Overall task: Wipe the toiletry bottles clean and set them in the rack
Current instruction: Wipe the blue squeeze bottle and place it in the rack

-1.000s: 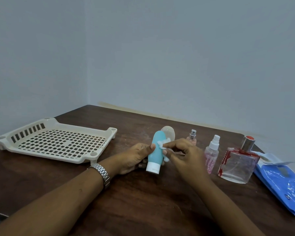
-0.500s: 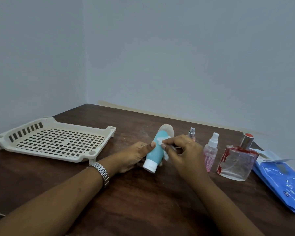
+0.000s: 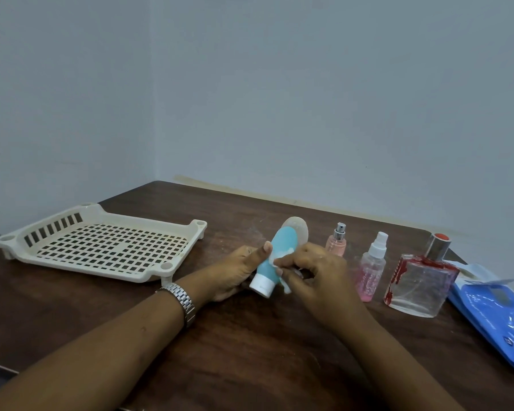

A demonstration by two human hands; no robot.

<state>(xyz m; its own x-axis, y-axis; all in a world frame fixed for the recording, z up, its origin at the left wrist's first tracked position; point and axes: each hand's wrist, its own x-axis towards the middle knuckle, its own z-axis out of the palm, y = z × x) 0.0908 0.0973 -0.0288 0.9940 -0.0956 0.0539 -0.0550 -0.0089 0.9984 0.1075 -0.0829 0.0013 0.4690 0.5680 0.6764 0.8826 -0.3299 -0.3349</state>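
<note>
While the left hand grips the blue tube mid-desk, thumb on its upper side, the right hand pinches a white wipe against the tube's lower half. Tube tilted, white cap down and toward the camera, rounded end up and away. Pale oval thing just behind the tube, can't tell what it is. Watch on left wrist. Rack sits at left on the desk, well apart from the hands, nothing in it. Right of the hands, upright in a row: pink spray, clear pump bottle, square glass bottle with red streaks. Blue wipe pack lies flat at far right, flap open.
</note>
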